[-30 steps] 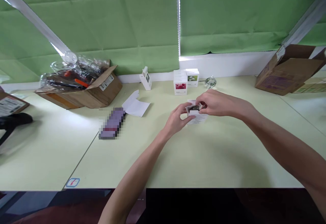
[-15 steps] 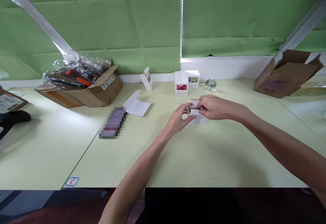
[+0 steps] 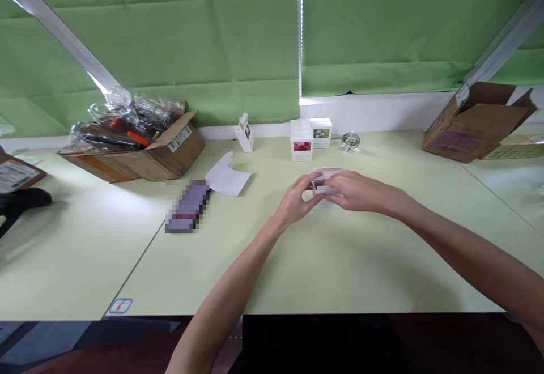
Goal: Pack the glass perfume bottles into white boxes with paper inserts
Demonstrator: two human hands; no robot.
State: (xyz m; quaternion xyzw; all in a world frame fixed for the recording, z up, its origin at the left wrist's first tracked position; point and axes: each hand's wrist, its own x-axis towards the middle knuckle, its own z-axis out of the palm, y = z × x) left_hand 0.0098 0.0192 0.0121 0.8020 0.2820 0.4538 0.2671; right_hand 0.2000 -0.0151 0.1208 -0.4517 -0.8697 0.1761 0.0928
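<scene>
A small white carton stands on the pale green table in the middle of the view, its top flaps partly open. My left hand grips its left side with curled fingers. My right hand covers its right side and top, fingers pressed on a flap. What lies inside the carton is hidden by my fingers.
Behind the carton stand stacked white boxes with a pink picture and a green picture, a clear glass piece and a small opened white box. A flat white sheet, a blurred purple item, and cardboard boxes at left and right.
A dark object at the carton's mouth one second ago is no longer visible. My right hand has lowered over the carton's top and white flaps now show there.
</scene>
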